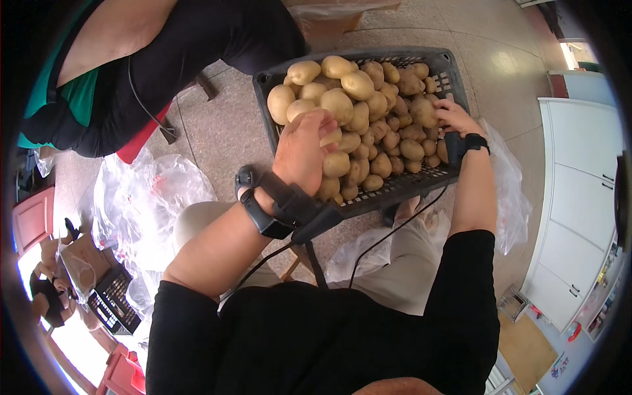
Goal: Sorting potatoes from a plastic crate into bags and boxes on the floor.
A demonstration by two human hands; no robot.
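A black plastic crate (pixel 459 91) before me holds a heap of potatoes. Larger, pale yellow potatoes (pixel 336 107) lie on its left side, and smaller, browner ones (pixel 390 140) fill the middle and right. My left hand (pixel 302 150) is over the left side with its fingers bent around a pale potato (pixel 332 137); whether it grips that potato is unclear. At the right end, my right hand (pixel 456 118) has its fingertips against a large brown potato (pixel 423 112). Its thumb is hidden, so its hold cannot be judged. Black devices with cables are strapped to both wrists.
Another person's dark-clothed leg (pixel 247 34) reaches the crate's far left corner. Clear plastic bags (pixel 153 197) cover the floor at left, with another bag (pixel 508 197) at right. White cabinets (pixel 575 197) line the right side. A cardboard box (pixel 86 261) and black crate (pixel 116 298) stand farther left.
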